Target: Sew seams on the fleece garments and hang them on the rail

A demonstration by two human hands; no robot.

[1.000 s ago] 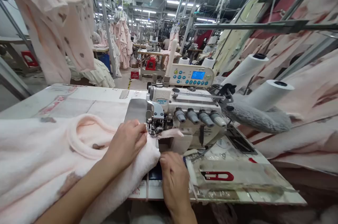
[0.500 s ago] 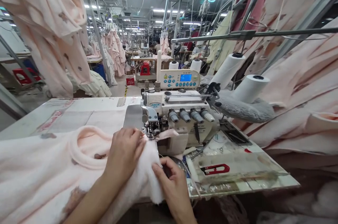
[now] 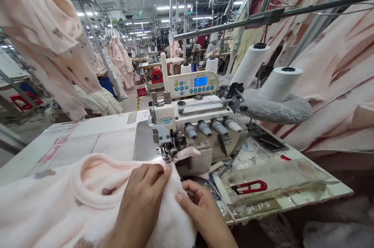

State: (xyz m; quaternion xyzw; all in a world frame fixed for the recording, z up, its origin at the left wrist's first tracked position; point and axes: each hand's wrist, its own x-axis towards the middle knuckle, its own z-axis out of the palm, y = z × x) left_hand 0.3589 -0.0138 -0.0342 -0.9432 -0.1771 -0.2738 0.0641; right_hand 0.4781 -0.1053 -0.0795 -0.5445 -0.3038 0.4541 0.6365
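A fluffy pale pink garment (image 3: 58, 201) lies across the white table (image 3: 96, 139), its edge under the presser foot (image 3: 167, 151) of a cream overlock sewing machine (image 3: 195, 127). My left hand (image 3: 143, 197) lies flat on the fabric just before the foot, fingers stretched toward it. My right hand (image 3: 201, 209) is beside it on the right, fingers curled and pinching the fabric's edge below the machine's front.
Two large white thread cones (image 3: 280, 84) and a grey fleece roll (image 3: 274, 111) stand right of the machine. A clear plastic sheet with a red mark (image 3: 248, 187) lies on the table's right. Pink garments (image 3: 49, 33) hang on racks on both sides.
The view has tilted down and shifted. Both hands have slid nearer to me along the fabric; my right hand has kept its pinch on the edge.
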